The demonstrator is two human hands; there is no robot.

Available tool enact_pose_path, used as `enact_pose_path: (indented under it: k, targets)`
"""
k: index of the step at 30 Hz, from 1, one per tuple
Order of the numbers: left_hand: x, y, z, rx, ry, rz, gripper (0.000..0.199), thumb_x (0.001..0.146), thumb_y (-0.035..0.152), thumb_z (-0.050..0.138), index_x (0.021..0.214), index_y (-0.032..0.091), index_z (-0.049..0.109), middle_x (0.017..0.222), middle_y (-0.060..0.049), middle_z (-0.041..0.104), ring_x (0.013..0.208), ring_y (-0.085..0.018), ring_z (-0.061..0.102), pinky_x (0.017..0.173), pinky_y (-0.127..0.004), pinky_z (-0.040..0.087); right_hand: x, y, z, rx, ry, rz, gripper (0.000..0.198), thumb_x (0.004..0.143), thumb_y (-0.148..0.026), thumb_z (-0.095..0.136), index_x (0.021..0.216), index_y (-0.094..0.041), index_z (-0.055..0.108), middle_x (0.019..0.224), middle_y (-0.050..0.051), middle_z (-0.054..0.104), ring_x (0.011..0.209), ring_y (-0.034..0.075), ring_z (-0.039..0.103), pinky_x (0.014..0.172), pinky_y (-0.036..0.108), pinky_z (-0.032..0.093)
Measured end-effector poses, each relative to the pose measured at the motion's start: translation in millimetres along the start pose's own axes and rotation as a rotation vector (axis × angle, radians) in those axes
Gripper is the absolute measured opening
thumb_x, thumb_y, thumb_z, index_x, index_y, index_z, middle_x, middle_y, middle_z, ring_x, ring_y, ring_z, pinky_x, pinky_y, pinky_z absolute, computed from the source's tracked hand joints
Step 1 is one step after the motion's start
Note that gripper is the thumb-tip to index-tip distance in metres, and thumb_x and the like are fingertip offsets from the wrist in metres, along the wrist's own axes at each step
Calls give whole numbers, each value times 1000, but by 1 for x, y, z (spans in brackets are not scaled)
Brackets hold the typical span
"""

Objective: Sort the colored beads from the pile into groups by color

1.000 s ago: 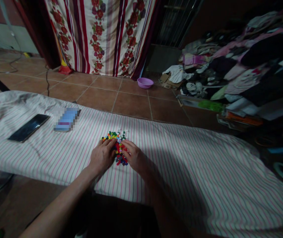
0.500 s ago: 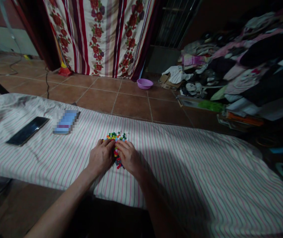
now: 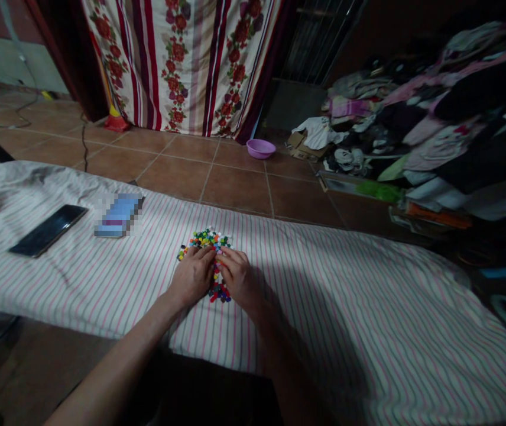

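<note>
A heap of small multicoloured bead-like pieces lies on the striped cloth, with red, yellow, green, white, blue and dark ones among them. My left hand rests palm down on the left side of the heap, its fingers laid over the pieces. From the right, my right hand bears on the same heap, its fingers bent a little and slightly apart. The fingertips of both hands come close together at the middle. Pieces show beyond the hands and in the gap between them; those beneath the fingers are hidden.
The striped cloth covers a long surface. A dark phone and a blurred-out blue-screened device lie to the left. Beyond are a tiled floor, a purple basin, a floral curtain and a pile of clothes.
Both hands have shifted slightly to the right over the heap. More pieces show at its far and left edges. The view has moved a little.
</note>
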State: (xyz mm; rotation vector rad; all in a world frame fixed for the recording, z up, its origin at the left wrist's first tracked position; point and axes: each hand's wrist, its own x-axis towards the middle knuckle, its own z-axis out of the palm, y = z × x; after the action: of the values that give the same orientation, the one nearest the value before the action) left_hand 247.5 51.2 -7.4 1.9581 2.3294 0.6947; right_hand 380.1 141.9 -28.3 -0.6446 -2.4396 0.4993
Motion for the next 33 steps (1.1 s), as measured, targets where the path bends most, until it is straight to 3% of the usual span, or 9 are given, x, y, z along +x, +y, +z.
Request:
enact_pose_path:
  k: [6, 12, 15, 19, 22, 33]
  targets:
    - [-22, -3, -14, 13, -24, 136, 36, 94, 20, 42, 121, 18, 65, 128, -9, 65, 115, -22, 54, 103, -43, 48, -7, 10, -3, 61, 2, -26, 27, 93, -16, 51, 108, -21, 74, 121, 10, 68, 115, 22, 60, 99, 40, 51]
    - [-42, -11, -26, 51, -9, 131, 37, 91, 22, 48, 124, 21, 64, 136, -10, 59, 122, -25, 50, 106, -47, 47, -20, 11, -11, 78, -29, -136, 23, 89, -22, 63, 110, -25, 73, 124, 8, 67, 118, 25, 57, 101, 47, 49]
    - [-47, -12, -33, 49, -39, 80, 37, 91, 28, 51, 126, 23, 61, 136, -10, 57, 120, -25, 52, 101, -44, 51, -25, 7, -19, 66, -112, -178, 30, 86, -27, 70, 116, -26, 70, 127, 8, 65, 117, 25, 56, 100, 47, 50]
    - [-51, -12, -35, 78, -161, -93, 51, 86, 37, 61, 135, 24, 53, 134, -13, 52, 110, -25, 59, 86, -40, 57, -28, 1, -24, 45, -204, -186, 43, 83, -30, 74, 125, -28, 65, 130, 7, 62, 118, 25, 55, 99, 45, 51]
    - [-51, -11, -32, 100, -229, -175, 60, 85, 36, 63, 140, 21, 46, 131, -15, 50, 99, -23, 64, 79, -38, 58, -28, -2, -20, 51, -223, -148, 41, 84, -29, 73, 125, -28, 66, 128, 7, 62, 117, 24, 56, 98, 43, 52]
    - [-35, -15, -8, -76, -43, -132, 45, 89, 14, 44, 133, 18, 51, 104, -8, 57, 91, -17, 61, 80, -31, 55, -9, -5, 2, 98, -87, -35, 25, 93, -16, 55, 109, -20, 73, 115, 11, 67, 110, 22, 64, 98, 37, 55]
